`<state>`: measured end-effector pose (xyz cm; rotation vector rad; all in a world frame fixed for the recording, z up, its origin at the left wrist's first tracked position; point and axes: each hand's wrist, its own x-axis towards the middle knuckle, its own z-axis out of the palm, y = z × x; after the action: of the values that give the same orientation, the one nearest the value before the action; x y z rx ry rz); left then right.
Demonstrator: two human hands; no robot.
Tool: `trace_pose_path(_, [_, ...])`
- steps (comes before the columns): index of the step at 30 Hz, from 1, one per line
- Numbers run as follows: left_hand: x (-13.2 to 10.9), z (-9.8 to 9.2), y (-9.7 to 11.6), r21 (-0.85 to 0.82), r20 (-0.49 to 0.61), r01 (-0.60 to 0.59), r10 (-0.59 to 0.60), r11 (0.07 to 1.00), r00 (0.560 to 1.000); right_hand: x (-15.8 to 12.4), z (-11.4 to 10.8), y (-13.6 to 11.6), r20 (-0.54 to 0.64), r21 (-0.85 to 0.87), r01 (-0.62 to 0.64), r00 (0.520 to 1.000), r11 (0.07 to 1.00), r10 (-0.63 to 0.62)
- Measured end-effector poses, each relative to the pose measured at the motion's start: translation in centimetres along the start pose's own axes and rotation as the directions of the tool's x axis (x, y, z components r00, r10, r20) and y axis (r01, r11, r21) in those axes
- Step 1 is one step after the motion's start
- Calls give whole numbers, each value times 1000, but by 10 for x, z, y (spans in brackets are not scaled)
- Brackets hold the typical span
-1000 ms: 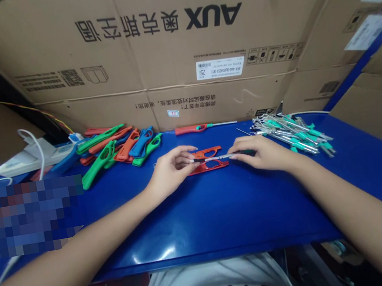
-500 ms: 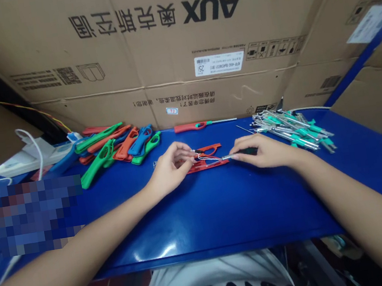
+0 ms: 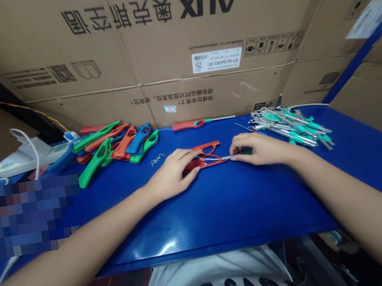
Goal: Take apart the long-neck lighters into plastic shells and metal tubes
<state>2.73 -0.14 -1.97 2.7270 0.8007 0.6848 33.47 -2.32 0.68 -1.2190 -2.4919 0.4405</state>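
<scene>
Two red casing halves [image 3: 209, 147] lie side by side on the blue table, opened toward me. My left hand [image 3: 176, 172] covers their left end, with thumb and fingers on either side of the near half. White wires run across the near half to a metal tube [image 3: 226, 157]. My right hand [image 3: 257, 149] pinches that tube at the right end of the casing. Part of the tube is hidden under the fingers.
Green, blue and red casings [image 3: 98, 161] are piled at the back left. A red lighter [image 3: 188, 125] lies by the cardboard [image 3: 146, 43]. Metal rods with teal parts [image 3: 292, 131] are heaped at the back right. Small springs [image 3: 158, 159] sit beyond my left hand.
My left hand has opened from a pinch near the wires and come down over the casing's left end. The right hand keeps its pinch on the tube. The view has shifted slightly.
</scene>
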Motion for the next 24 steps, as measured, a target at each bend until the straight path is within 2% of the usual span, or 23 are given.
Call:
trace_pose_path(6, [1,1,-2,6,-9,-28,28,1000,1000,3,4,-1,-18,46,61,998,997,-60])
trace_pose_path(12, [1,1,0,-22,-45,-66,65,998,997,7,11,1,-32,141,-26,999,990,31])
trace_pose_path(19, [1,3,0,-86,-140,-105,92,991,986,8,11,-3,-21,99,-83,996,992,85])
trace_pose_path(24, [1,7,-5,-65,-160,-122,110,990,981,8,12,-2,-60,56,-31,998,998,35])
